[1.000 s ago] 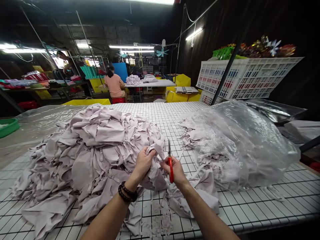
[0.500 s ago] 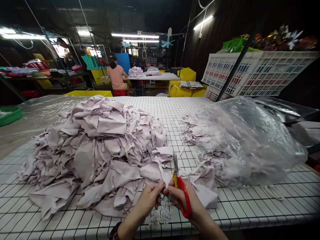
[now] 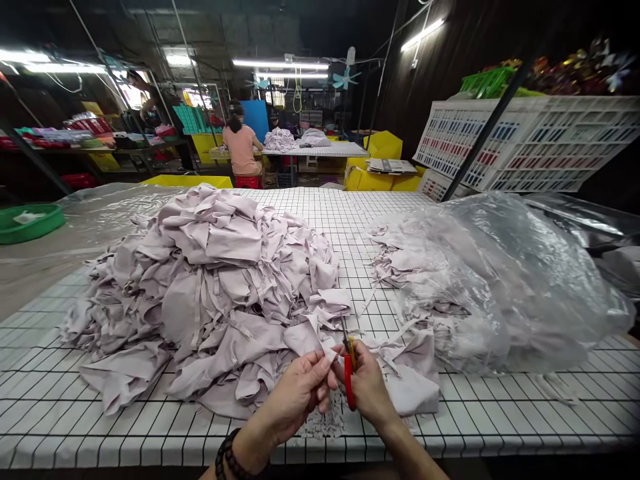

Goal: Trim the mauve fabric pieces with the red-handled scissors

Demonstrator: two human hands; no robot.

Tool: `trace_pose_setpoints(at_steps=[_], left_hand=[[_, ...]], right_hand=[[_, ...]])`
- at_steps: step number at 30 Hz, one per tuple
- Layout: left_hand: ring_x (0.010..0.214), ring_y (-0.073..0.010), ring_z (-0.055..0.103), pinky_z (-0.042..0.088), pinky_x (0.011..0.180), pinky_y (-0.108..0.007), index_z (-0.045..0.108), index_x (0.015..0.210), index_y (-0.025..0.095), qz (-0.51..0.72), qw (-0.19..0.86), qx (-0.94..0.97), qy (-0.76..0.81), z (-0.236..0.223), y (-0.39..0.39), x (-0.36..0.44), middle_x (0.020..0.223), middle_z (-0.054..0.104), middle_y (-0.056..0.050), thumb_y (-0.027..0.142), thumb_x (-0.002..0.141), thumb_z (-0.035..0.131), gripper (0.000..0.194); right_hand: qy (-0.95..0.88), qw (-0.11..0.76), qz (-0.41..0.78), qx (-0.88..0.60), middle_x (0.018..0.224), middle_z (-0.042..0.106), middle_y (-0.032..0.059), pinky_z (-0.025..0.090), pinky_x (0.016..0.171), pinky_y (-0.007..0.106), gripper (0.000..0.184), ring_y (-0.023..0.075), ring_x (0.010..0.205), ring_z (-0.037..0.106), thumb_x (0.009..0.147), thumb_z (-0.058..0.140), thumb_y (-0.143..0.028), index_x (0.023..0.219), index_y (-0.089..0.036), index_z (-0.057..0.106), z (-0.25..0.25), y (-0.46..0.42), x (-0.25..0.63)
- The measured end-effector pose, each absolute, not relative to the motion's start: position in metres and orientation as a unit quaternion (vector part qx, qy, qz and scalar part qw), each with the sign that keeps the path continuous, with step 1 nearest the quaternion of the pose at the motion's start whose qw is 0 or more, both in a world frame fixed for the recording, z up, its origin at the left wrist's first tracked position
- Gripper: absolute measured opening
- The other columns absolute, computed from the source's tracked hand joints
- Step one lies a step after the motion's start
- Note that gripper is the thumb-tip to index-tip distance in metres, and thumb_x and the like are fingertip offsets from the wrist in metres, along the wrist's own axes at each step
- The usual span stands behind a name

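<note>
"Two hands, one heap (image 3: 210,267). What does each hold?"

"The left hand (image 3: 295,393) has its grip pinched tight, fingertips together, on a corner of cloth (image 3: 324,344) at the heap's near right edge. The right hand (image 3: 369,388) has its grip wrapped around the scissors (image 3: 349,383), blades pointing away. Whether its fingertips pinch the cloth too, I can't tell."

"And the surface under the heap?"

"A white table (image 3: 500,417), ruled with a black grid. Small scraps (image 3: 325,425) lie on it, just right of the heap's near side. A clear bag (image 3: 545,287) of similar cloth bulges well to the heap's right, grid lines showing between them. A clear sheet (image 3: 100,207) spreads out to the heap's left, and so does a green basin (image 3: 30,227), farther off."

"What about the room?"

"Dim and dark-walled, lit by tube lamps (image 3: 280,65). Beyond the heap, a person (image 3: 241,150) in a pink top sits on a red stool (image 3: 249,181) at a far table (image 3: 345,151), where a smaller pile (image 3: 280,139) lies. A blue board (image 3: 257,121) stands beyond the heap as well."

"Anyone else?"

"Another person (image 3: 145,93), beyond the heap and left. Beyond it to the right are yellow sacks (image 3: 367,177) and a white crate (image 3: 530,143) topped with a green basket (image 3: 487,83)."
</note>
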State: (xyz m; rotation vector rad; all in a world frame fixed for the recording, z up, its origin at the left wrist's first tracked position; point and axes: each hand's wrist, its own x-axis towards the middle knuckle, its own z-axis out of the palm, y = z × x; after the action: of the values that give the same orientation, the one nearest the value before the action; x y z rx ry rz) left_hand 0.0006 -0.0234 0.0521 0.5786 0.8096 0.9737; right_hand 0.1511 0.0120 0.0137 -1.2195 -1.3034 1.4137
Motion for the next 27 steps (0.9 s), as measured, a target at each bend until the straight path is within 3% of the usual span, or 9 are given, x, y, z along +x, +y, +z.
trace_pose_setpoints(at_steps=[6, 8, 11, 13, 16, 19, 23, 27], left_hand=[[0.047, -0.0072, 0.045, 0.042, 0.047, -0.021, 0.062, 0.099, 0.010, 0.416, 0.698, 0.419, 0.406, 0.074, -0.023, -0.005, 0.072, 0.063, -0.005, 0.046, 0.086, 0.055, 0.039], [0.051, -0.0087, 0.049, 0.043, 0.050, -0.022, 0.065, 0.095, 0.012, 0.428, 0.622, 0.482, 0.444, 0.077, -0.023, -0.005, 0.076, 0.062, -0.006, 0.046, 0.087, 0.053, 0.037], [0.061, -0.0102, 0.053, 0.044, 0.054, -0.022, 0.070, 0.089, 0.016, 0.468, 0.494, 0.532, 0.504, 0.074, -0.023, -0.005, 0.099, 0.059, -0.010, 0.044, 0.087, 0.054, 0.032], [0.060, -0.0096, 0.053, 0.043, 0.052, -0.023, 0.071, 0.086, 0.016, 0.492, 0.473, 0.515, 0.519, 0.068, -0.022, -0.005, 0.112, 0.055, -0.012, 0.045, 0.085, 0.056, 0.032], [0.046, -0.0070, 0.045, 0.039, 0.042, -0.022, 0.067, 0.091, 0.014, 0.515, 0.564, 0.430, 0.481, 0.055, -0.018, -0.004, 0.090, 0.062, -0.009, 0.048, 0.085, 0.054, 0.036], [0.044, -0.0083, 0.046, 0.038, 0.042, -0.019, 0.061, 0.093, 0.014, 0.540, 0.646, 0.344, 0.416, 0.043, -0.012, -0.002, 0.060, 0.056, 0.001, 0.046, 0.088, 0.052, 0.034], [0.053, -0.0092, 0.055, 0.046, 0.054, -0.022, 0.059, 0.088, 0.014, 0.556, 0.632, 0.358, 0.405, 0.038, -0.009, 0.001, 0.070, 0.061, -0.001, 0.042, 0.087, 0.055, 0.029], [0.057, -0.0109, 0.056, 0.047, 0.057, -0.023, 0.060, 0.088, 0.013, 0.513, 0.585, 0.448, 0.440, 0.041, -0.012, 0.002, 0.070, 0.058, -0.001, 0.043, 0.089, 0.051, 0.031]], right_hand=[[-0.515, 0.547, 0.483, -0.449, 0.086, 0.063, 0.0017, 0.048, 0.066, 0.026, 0.022, 0.0152, 0.072, 0.059, 0.074, 0.067, -0.027, 0.089, -0.022, 0.052, 0.047, 0.050, 0.150], [-0.540, 0.522, 0.495, -0.436, 0.084, 0.063, 0.0005, 0.047, 0.062, 0.024, 0.020, 0.0143, 0.069, 0.057, 0.074, 0.066, -0.025, 0.088, -0.023, 0.053, 0.056, 0.056, 0.152], [-0.575, 0.431, 0.529, -0.451, 0.070, 0.060, -0.0028, 0.042, 0.052, 0.022, 0.020, 0.0125, 0.058, 0.052, 0.069, 0.069, -0.023, 0.085, -0.022, 0.057, 0.054, 0.053, 0.150], [-0.570, 0.398, 0.552, -0.460, 0.064, 0.057, -0.0044, 0.039, 0.050, 0.022, 0.021, 0.0117, 0.055, 0.049, 0.066, 0.071, -0.023, 0.080, -0.021, 0.057, 0.044, 0.048, 0.147], [-0.548, 0.381, 0.588, -0.457, 0.064, 0.056, -0.0042, 0.039, 0.051, 0.022, 0.024, 0.0116, 0.056, 0.049, 0.066, 0.073, -0.027, 0.077, -0.020, 0.053, 0.031, 0.041, 0.147], [-0.562, 0.341, 0.599, -0.458, 0.066, 0.055, -0.0045, 0.040, 0.054, 0.023, 0.025, 0.0125, 0.059, 0.050, 0.067, 0.072, -0.029, 0.077, -0.020, 0.052, 0.031, 0.037, 0.160], [-0.646, 0.291, 0.493, -0.504, 0.062, 0.048, -0.0060, 0.035, 0.053, 0.023, 0.023, 0.0115, 0.057, 0.043, 0.071, 0.069, -0.034, 0.075, -0.021, 0.050, 0.048, 0.034, 0.191], [-0.755, 0.214, 0.362, -0.503, 0.065, 0.049, -0.0050, 0.031, 0.055, 0.024, 0.033, 0.0127, 0.060, 0.042, 0.067, 0.073, -0.039, 0.070, -0.021, 0.046, 0.065, 0.026, 0.206]])
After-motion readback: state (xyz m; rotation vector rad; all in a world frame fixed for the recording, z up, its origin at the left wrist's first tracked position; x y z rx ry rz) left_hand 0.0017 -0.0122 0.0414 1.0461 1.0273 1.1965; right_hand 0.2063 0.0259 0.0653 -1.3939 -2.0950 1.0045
